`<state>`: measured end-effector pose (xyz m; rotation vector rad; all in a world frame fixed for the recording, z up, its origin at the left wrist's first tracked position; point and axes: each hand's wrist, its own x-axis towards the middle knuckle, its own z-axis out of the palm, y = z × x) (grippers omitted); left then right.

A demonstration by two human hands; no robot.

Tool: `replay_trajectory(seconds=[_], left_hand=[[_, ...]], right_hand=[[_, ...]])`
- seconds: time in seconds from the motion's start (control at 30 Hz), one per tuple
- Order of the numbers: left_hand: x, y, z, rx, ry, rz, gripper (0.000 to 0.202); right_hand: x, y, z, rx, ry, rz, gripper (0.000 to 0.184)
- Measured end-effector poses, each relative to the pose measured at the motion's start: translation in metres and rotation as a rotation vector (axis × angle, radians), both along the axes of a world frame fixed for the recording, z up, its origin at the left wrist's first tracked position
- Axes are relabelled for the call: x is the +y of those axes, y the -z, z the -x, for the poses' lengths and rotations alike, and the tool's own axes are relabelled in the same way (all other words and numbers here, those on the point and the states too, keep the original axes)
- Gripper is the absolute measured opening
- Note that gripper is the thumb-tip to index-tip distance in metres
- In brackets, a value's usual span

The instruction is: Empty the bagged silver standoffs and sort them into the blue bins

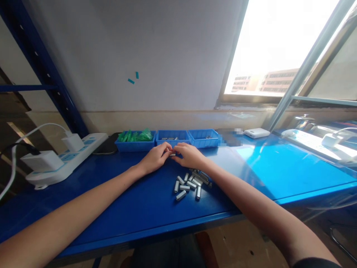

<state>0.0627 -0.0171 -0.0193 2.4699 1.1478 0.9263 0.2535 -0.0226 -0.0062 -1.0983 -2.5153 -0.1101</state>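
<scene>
My left hand (155, 158) and my right hand (188, 155) meet over the blue table, fingertips pinched together around a small silver hex standoff (173, 154). Fingers cover most of it. Closer to me, beside my right wrist, lies a loose pile of similar hex standoffs (184, 188), some partly behind the forearm. Just beyond my hands stand three blue bins in a row. Green plastic bags fill the left bin (136, 146). A few metal pieces lie in the middle bin (182, 141), and small parts in the right bin (205, 143).
A white power strip (72, 160) with plugged-in chargers runs along the left, next to a dark phone (105, 149). At the back right is a white box-like device (256, 133); another power strip (309, 143) lies farther right. The blue table (134, 219) ends at a front edge near me.
</scene>
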Motion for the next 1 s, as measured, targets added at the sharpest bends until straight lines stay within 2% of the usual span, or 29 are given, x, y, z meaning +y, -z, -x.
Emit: replay_trajectory(seconds=[0.17,0.47,0.63,0.7,1.0], left_hand=[[-0.0011,0.0033,-0.0018,0.115,0.031,-0.052,0.018],[-0.0008,0.0033,-0.0031,0.285,-0.016,-0.120,0.019],[-0.0027,0.0021,-0.0035,0.336,-0.110,-0.122,0.028],[-0.0033,0.0014,-0.0035,0.342,-0.135,-0.118,0.028],[-0.0063,-0.0014,-0.0046,0.295,-0.113,-0.089,0.029]], right_hand=[[0.0014,-0.0003,-0.0014,-0.091,0.001,-0.006,0.026],[0.0049,0.0002,0.0005,-0.100,0.017,0.021,0.033],[-0.0002,-0.0033,-0.0007,-0.007,0.034,0.050,0.021],[-0.0012,-0.0035,-0.0011,0.025,0.048,0.058,0.021],[-0.0022,-0.0049,-0.0008,-0.005,0.066,-0.002,0.017]])
